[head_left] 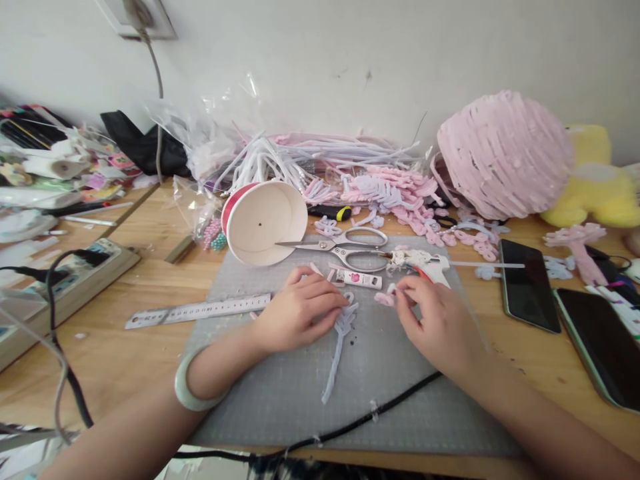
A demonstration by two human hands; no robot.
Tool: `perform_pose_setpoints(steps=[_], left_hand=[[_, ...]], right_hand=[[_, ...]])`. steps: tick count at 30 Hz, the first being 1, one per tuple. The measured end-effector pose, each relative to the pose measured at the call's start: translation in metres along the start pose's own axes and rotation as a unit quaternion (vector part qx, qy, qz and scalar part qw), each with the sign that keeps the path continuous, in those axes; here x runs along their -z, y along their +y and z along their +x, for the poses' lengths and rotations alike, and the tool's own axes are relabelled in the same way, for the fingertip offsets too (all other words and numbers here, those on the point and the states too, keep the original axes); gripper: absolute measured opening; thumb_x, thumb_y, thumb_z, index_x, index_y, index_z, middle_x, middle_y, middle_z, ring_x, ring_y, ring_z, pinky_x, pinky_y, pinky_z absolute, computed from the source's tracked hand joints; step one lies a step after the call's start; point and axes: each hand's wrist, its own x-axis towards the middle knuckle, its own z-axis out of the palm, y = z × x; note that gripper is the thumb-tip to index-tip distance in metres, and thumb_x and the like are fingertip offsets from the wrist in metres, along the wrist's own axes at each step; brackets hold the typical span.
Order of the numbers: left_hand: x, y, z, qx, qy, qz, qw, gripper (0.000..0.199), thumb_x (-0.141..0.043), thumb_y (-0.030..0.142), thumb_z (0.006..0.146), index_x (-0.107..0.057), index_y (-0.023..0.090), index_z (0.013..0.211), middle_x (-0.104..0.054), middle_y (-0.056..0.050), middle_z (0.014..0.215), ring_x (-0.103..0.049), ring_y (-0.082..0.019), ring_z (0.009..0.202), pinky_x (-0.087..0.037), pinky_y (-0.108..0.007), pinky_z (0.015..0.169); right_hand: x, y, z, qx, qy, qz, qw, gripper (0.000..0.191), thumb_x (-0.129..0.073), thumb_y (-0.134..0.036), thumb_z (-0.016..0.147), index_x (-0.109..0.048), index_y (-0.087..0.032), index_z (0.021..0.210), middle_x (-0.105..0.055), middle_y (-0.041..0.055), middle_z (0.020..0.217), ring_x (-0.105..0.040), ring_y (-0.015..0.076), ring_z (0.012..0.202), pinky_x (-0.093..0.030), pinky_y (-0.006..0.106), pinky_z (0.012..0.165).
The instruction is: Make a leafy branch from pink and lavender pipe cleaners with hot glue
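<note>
On the grey cutting mat (395,413) lies a pale lavender fuzzy-wire piece (339,347) with a looped top and a long stem. My left hand (305,311) rests over its upper end, fingertips at the loop. My right hand (433,320) pinches a small pink and white fuzzy-wire piece (385,298) between thumb and fingers. Just beyond my hands are a small white tube (359,279), metal scissors (340,247) and a white glue gun (423,263) with a stick out of its back.
A steel ruler (200,311) lies left, a paper bowl (267,223) behind it. Two phones (530,287) are at right. Pink and lavender pieces (390,193) and a large pink ball (505,157) stand behind. A black cable (360,420) crosses the mat's front.
</note>
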Motion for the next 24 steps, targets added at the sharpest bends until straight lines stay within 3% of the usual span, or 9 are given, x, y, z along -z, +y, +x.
perform_pose_setpoints(steps=[7, 12, 14, 19, 22, 24], left_hand=[[-0.014, 0.019, 0.008, 0.102, 0.042, -0.030, 0.993, 0.027, -0.059, 0.036, 0.084, -0.056, 0.021, 0.106, -0.066, -0.004, 0.098, -0.056, -0.019, 0.094, -0.030, -0.034, 0.085], [-0.021, 0.027, 0.011, 0.095, 0.043, -0.061, 0.993, 0.005, -0.053, 0.025, 0.088, -0.056, 0.021, 0.090, -0.066, 0.002, 0.089, -0.057, -0.014, 0.088, -0.028, -0.033, 0.086], [-0.021, 0.026, 0.012, 0.092, 0.044, -0.065, 0.993, 0.005, -0.051, 0.022, 0.088, -0.055, 0.020, 0.086, -0.066, 0.002, 0.087, -0.057, -0.014, 0.086, -0.029, -0.032, 0.085], [-0.010, 0.010, 0.010, 0.113, 0.074, -0.026, 0.990, 0.008, -0.051, 0.025, 0.088, -0.055, 0.020, 0.085, -0.065, 0.002, 0.082, -0.058, -0.014, 0.080, -0.032, -0.032, 0.084], [0.000, -0.009, 0.007, 0.152, 0.106, 0.080, 0.979, 0.009, -0.050, 0.025, 0.088, -0.055, 0.019, 0.085, -0.065, -0.001, 0.083, -0.058, -0.017, 0.080, -0.032, -0.034, 0.080], [0.006, -0.019, 0.005, 0.169, 0.114, 0.167, 0.965, 0.010, -0.048, 0.020, 0.088, -0.057, 0.020, 0.090, -0.064, -0.004, 0.095, -0.057, -0.021, 0.087, -0.032, -0.037, 0.079]], right_hand=[[-0.003, -0.014, -0.004, 0.001, -0.029, 0.049, 0.998, 0.008, -0.048, -0.019, 0.087, -0.054, -0.018, 0.093, -0.068, 0.0043, 0.078, -0.063, 0.0183, 0.069, -0.045, 0.030, 0.065], [-0.002, -0.022, -0.004, 0.015, -0.024, 0.084, 0.996, 0.008, -0.047, -0.017, 0.088, -0.053, -0.017, 0.093, -0.068, 0.0039, 0.079, -0.063, 0.0171, 0.071, -0.045, 0.029, 0.067], [-0.001, -0.022, -0.004, 0.007, -0.016, 0.101, 0.995, 0.008, -0.047, -0.016, 0.088, -0.053, -0.018, 0.093, -0.067, 0.0031, 0.080, -0.063, 0.0162, 0.071, -0.046, 0.029, 0.068], [0.002, -0.010, 0.000, -0.052, 0.006, 0.124, 0.991, 0.011, -0.048, -0.017, 0.086, -0.055, -0.020, 0.094, -0.067, 0.0043, 0.087, -0.063, 0.0173, 0.081, -0.047, 0.031, 0.074], [0.004, -0.004, 0.003, -0.073, 0.002, 0.146, 0.987, 0.009, -0.050, -0.018, 0.085, -0.057, -0.021, 0.088, -0.064, 0.0040, 0.086, -0.060, 0.0174, 0.082, -0.049, 0.031, 0.074], [0.004, -0.003, 0.003, -0.082, -0.007, 0.158, 0.984, 0.009, -0.051, -0.018, 0.084, -0.059, -0.022, 0.085, -0.061, 0.0029, 0.082, -0.059, 0.0166, 0.079, -0.050, 0.031, 0.071]])
